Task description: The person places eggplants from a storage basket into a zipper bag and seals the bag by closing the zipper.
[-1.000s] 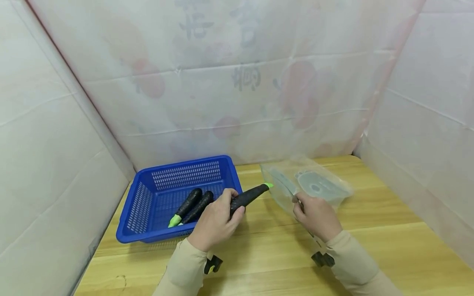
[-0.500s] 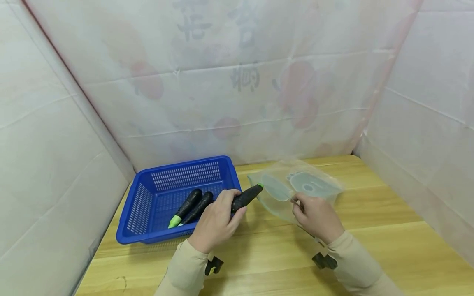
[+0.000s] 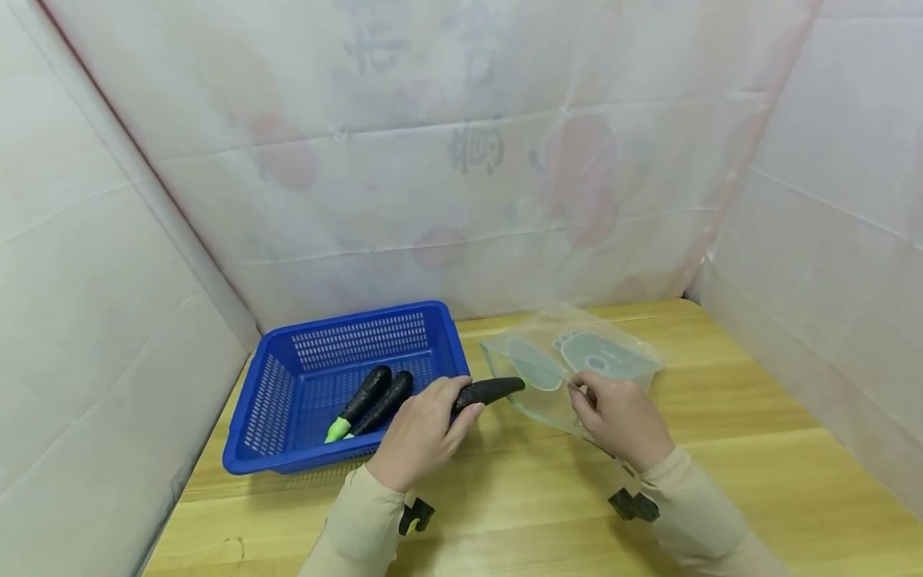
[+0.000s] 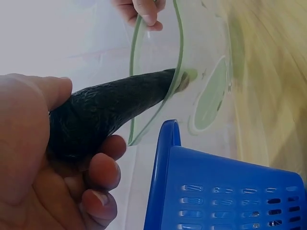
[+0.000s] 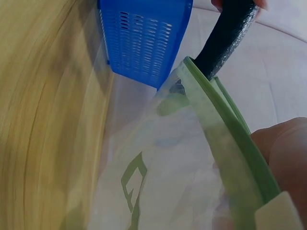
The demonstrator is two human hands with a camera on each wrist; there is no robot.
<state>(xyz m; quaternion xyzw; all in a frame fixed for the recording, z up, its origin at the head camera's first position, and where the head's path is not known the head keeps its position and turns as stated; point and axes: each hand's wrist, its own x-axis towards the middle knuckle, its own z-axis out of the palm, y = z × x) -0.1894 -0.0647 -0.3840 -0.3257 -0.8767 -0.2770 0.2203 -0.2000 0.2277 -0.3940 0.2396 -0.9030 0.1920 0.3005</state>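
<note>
My left hand [image 3: 425,429] grips the thick end of a dark, wrinkled eggplant [image 3: 490,391]. The eggplant's thin green-tipped end points right and sits inside the mouth of a clear zip bag [image 4: 206,43], as both wrist views show. At the bag's green-edged opening, my right hand [image 3: 623,421] pinches the rim and keeps the mouth spread apart. The green tip [image 5: 173,104] shows through the plastic in the right wrist view. Two more eggplants [image 3: 368,393] with pale green ends lie side by side in the blue basket [image 3: 238,425].
The basket stands left of the bag, its right wall close to my left hand. Wooden tabletop [image 3: 519,513] lies under everything. Printed white sheets [image 3: 461,200] hang behind and at both sides.
The bag has shifted left toward the eggplant, its mouth spreading wider. The eggplant has tilted from pointing up and right to nearly level, and its tip has gone into the bag's mouth.
</note>
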